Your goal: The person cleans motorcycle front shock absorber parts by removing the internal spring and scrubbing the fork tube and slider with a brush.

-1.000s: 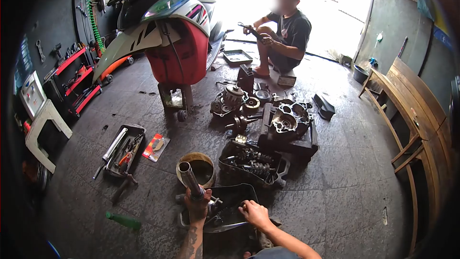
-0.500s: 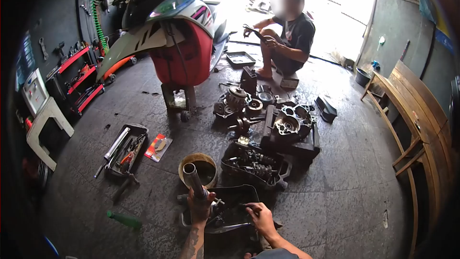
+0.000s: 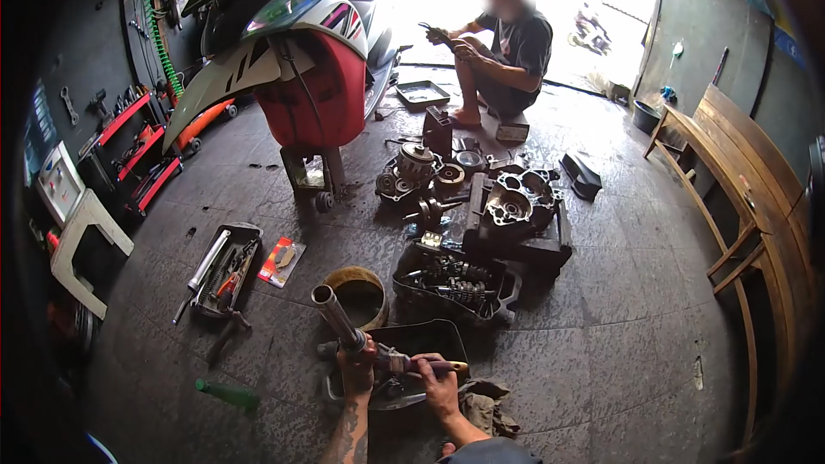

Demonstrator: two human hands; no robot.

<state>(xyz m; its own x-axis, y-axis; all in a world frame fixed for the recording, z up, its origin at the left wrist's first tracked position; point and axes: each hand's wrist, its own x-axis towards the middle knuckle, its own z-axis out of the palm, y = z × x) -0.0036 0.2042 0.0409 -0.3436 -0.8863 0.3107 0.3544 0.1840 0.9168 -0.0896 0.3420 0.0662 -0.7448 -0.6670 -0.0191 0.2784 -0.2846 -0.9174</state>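
My left hand (image 3: 356, 371) is wrapped round a hollow metal tube (image 3: 337, 314), which leans up and to the left with its open end toward me. My right hand (image 3: 436, 387) closes on what looks like a paintbrush (image 3: 449, 367) with a dark purplish handle and a yellowish end. Its other end points left, close to the lower part of the tube; whether they touch I cannot tell. Both hands are over a dark tray (image 3: 455, 337) with parts in it. Just beyond the tube stands a round yellowish tub (image 3: 368, 278).
A crate of gears (image 3: 455, 279), an engine casing (image 3: 520, 202) and other engine parts lie ahead. A tool tray (image 3: 225, 271) and green bottle (image 3: 228, 393) lie left; a rag (image 3: 490, 412) is at right. Further off are a scooter (image 3: 318, 103), a seated person (image 3: 516, 51) and a wooden bench (image 3: 748, 180).
My right hand has moved left and up from over the tray toward the tube, bringing the brush across. The tube leans further left. The view has shifted slightly, and the rag shows more.
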